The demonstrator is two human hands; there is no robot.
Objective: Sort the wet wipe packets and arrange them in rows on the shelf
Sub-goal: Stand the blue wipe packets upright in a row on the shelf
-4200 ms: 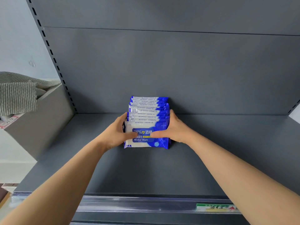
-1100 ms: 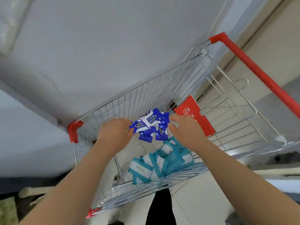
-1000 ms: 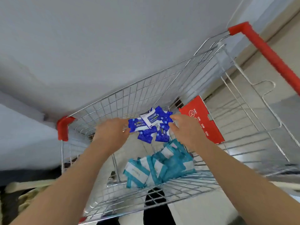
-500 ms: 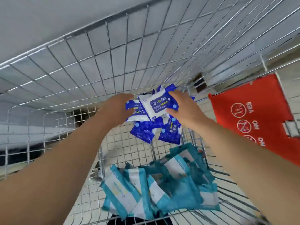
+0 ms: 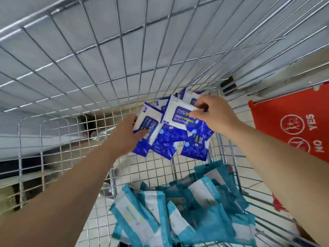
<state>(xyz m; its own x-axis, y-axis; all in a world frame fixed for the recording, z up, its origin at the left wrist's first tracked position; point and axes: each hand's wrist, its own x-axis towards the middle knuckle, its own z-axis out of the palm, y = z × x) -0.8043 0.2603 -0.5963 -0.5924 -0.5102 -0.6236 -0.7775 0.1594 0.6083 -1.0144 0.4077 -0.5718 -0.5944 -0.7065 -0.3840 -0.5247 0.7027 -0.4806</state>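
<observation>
Reaching into the cart (image 5: 74, 72), each hand is pinching a blue packet: left hand (image 5: 124, 138) gripping one packet (image 5: 148, 126), right hand (image 5: 213, 113) another (image 5: 179, 115).

Blue-and-white alcohol wipe packets (image 5: 170, 138) are lying heaped and overlapping at the cart's far end, against the wire wall; the top one (image 5: 179, 115), face up, is showing "75%". Teal-and-white wipe packets (image 5: 179, 216) are piling loosely at the cart's near edge, tilted every way.
</observation>
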